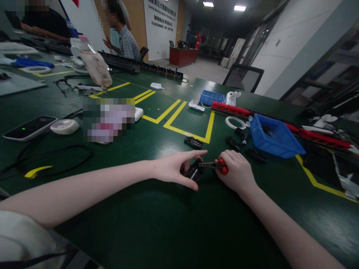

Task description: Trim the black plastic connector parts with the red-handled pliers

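Observation:
My left hand [169, 168] is around a black plastic part [194, 172]. Its thumb and index finger stretch past the part, while the other fingers curl behind it, partly hidden. In my right hand [237, 170], closed in a fist, is a pair of red-handled pliers [209, 164]. The thin metal jaws point left and meet the upper right end of the black part; whether they grip it I cannot tell. Just beyond my left hand lies a similar black part [193, 142]. More black parts [234, 143] lie beyond my right hand.
A blue bin [276, 136] stands at the right, near a white ring [235, 122] and long red strips [322, 139]. Farther back is a smaller blue basket [212, 98]. Left are a phone [110, 123], a bottle [95, 65] and black cables [70, 149]. People sit across the table.

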The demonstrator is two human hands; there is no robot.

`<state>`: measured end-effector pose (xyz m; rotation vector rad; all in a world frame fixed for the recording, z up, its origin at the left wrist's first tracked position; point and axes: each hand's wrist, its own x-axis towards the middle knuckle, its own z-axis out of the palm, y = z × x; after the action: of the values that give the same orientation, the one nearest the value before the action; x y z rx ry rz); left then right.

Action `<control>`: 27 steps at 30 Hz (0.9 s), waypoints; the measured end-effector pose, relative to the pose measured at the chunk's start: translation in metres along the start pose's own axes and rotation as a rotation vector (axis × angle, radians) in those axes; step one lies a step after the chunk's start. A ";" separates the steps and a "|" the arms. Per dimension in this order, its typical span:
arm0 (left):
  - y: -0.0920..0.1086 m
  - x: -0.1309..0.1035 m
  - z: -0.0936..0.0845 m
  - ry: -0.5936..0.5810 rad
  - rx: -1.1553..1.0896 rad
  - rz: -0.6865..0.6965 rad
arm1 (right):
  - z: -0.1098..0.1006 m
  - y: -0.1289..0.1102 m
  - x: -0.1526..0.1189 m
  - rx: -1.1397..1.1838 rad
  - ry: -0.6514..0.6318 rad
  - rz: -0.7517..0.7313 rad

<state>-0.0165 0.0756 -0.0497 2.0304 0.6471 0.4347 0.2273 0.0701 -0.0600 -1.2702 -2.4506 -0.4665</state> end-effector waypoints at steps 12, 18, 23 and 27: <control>0.006 0.003 0.004 -0.011 -0.320 -0.117 | -0.001 0.000 0.000 -0.044 -0.008 0.013; 0.014 -0.001 0.011 0.143 -0.010 -0.102 | -0.002 0.000 0.000 -0.036 -0.027 0.011; 0.019 -0.003 0.013 0.150 0.082 -0.141 | -0.001 0.000 0.000 -0.033 -0.031 -0.002; 0.019 -0.004 0.013 0.158 0.183 -0.120 | -0.001 0.000 0.000 -0.031 -0.028 -0.027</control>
<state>-0.0077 0.0557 -0.0399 2.1289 0.9297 0.4827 0.2268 0.0698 -0.0593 -1.2654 -2.4958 -0.4984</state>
